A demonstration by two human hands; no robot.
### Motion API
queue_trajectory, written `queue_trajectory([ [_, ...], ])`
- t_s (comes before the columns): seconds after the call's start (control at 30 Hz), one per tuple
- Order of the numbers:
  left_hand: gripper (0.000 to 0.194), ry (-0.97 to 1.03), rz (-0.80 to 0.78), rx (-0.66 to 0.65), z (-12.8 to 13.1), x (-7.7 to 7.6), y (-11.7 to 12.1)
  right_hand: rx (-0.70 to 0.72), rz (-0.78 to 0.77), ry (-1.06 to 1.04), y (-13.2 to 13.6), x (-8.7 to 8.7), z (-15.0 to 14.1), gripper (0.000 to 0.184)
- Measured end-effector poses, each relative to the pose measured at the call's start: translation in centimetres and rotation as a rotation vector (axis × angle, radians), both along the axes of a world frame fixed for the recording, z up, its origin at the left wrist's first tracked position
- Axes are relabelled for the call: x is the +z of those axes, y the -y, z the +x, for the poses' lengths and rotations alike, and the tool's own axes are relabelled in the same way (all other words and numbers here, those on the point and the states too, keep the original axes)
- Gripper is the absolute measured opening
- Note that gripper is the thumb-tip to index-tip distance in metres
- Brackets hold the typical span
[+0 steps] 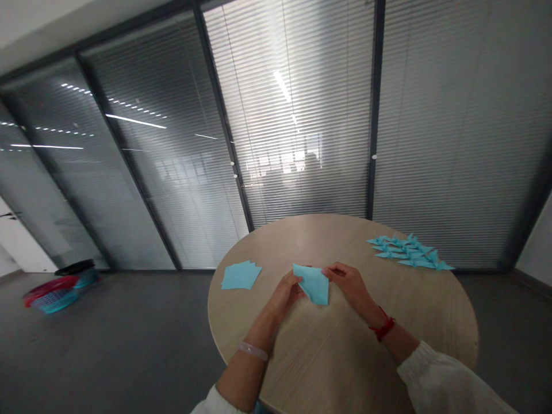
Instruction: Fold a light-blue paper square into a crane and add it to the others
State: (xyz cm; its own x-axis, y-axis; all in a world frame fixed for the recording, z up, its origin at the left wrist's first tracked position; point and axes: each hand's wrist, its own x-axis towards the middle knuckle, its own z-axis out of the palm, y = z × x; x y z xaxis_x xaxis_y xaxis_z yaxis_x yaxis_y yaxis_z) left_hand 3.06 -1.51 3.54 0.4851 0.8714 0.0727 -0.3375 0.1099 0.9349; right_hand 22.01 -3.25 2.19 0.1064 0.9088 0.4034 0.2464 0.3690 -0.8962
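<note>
A light-blue sheet of origami paper (314, 284) is held up over the middle of the round table. My left hand (287, 293) grips its left edge, thumb on the near face and the other fingers behind. At the upper right corner, my right hand (347, 279) pinches the sheet between thumb and fingertips. Whether the paper is folded cannot be made out clearly. To the left of my hands lies a loose stack of blue paper sheets (240, 275). Several folded blue paper cranes (405, 251) stand grouped at the right far side.
The round wooden table (336, 356) has its far edge close to a glass partition with blinds (302, 115). On the grey floor at the left stand a red and blue basket (54, 294) and a dark-rimmed basket (84, 272).
</note>
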Motion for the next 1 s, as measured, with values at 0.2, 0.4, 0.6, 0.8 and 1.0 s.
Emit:
queue_trajectory([
  [0.2,0.029,-0.056,0.031,-0.035,0.1,-0.1,0.2,-0.060,0.007,-0.018,-0.6,-0.6,0.4,0.033],
  [0.4,0.038,-0.143,0.087,-0.155,0.0,0.5,0.8,-0.116,0.017,0.047,-0.5,-0.6,0.4,0.033],
  [0.6,0.048,-0.159,0.102,-0.146,-0.1,0.9,1.0,-0.138,0.032,0.071,-0.1,-0.2,0.2,0.032],
  [0.8,0.047,-0.148,0.066,-0.194,-0.4,1.1,1.0,-0.092,0.090,0.172,0.1,0.4,0.3,0.024],
  [1.0,0.045,-0.276,0.134,-0.222,-0.1,0.2,0.7,0.030,0.176,0.293,0.9,0.9,-0.2,0.016],
])
